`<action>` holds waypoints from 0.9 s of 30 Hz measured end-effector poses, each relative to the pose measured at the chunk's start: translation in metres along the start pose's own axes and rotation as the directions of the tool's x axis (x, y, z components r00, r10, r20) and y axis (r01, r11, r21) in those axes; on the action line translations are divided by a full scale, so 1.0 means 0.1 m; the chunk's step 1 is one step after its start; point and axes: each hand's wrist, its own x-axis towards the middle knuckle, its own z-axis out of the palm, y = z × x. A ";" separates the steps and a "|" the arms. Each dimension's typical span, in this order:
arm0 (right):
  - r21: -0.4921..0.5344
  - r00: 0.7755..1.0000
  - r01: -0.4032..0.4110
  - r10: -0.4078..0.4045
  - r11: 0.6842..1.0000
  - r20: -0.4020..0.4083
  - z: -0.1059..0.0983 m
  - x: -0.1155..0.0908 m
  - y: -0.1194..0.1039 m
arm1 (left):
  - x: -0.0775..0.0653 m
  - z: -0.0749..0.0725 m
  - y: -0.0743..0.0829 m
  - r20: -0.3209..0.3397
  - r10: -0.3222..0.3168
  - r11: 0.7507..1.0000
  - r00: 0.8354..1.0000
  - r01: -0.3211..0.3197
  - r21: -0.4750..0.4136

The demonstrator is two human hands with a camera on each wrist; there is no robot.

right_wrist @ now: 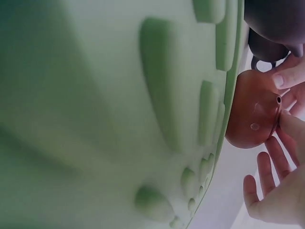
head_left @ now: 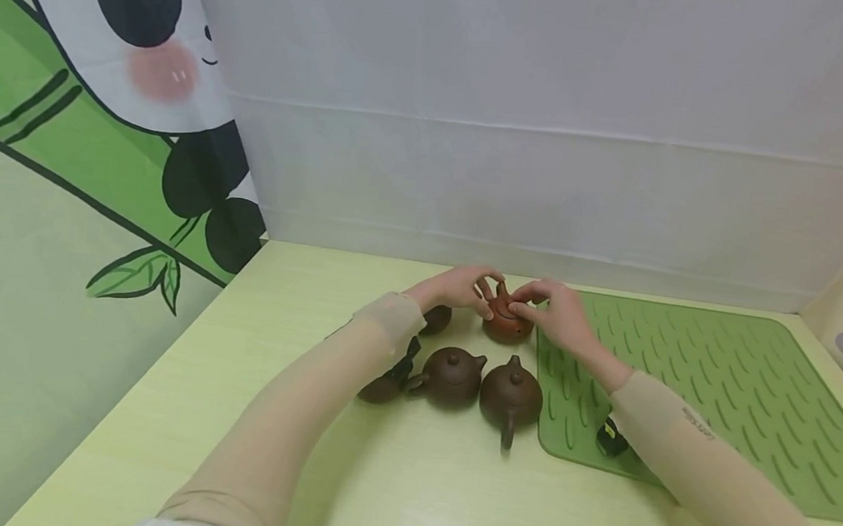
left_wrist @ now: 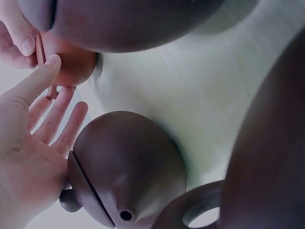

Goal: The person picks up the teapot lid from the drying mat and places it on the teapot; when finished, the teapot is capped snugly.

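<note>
A small reddish-brown teapot [head_left: 508, 329] stands near the back of the table, its spout toward me and its handle toward the wall. My left hand [head_left: 467, 288] holds its left side, thumb at the top rim and fingers behind by the handle, as the left wrist view shows. From the right, my right hand [head_left: 563, 315] pinches the top edge near the lid, thumb in front. The right wrist view shows the right hand's outer fingers [right_wrist: 267, 174] spread away from the pot. Both hands partly cover the lid.
Dark brown teapots stand close by: one in the middle [head_left: 451, 378], one beside the mat [head_left: 512, 398], others partly hidden by my left arm. A ridged green mat [head_left: 712, 380] covers the right side. Behind the table hangs a pale cloth wall [head_left: 532, 197].
</note>
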 end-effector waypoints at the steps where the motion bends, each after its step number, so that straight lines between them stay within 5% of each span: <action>1: -0.003 1.000 0.002 -0.002 1.000 0.003 0.00 0.00 -0.01 | 0.00 0.00 0.01 0.000 -0.002 1.000 1.000 0.002 0.000; 27: -0.035 1.000 0.012 -0.012 0.999 0.017 -0.03 0.00 -0.03 | 0.00 0.00 0.04 0.006 -0.009 0.999 1.000 0.009 0.039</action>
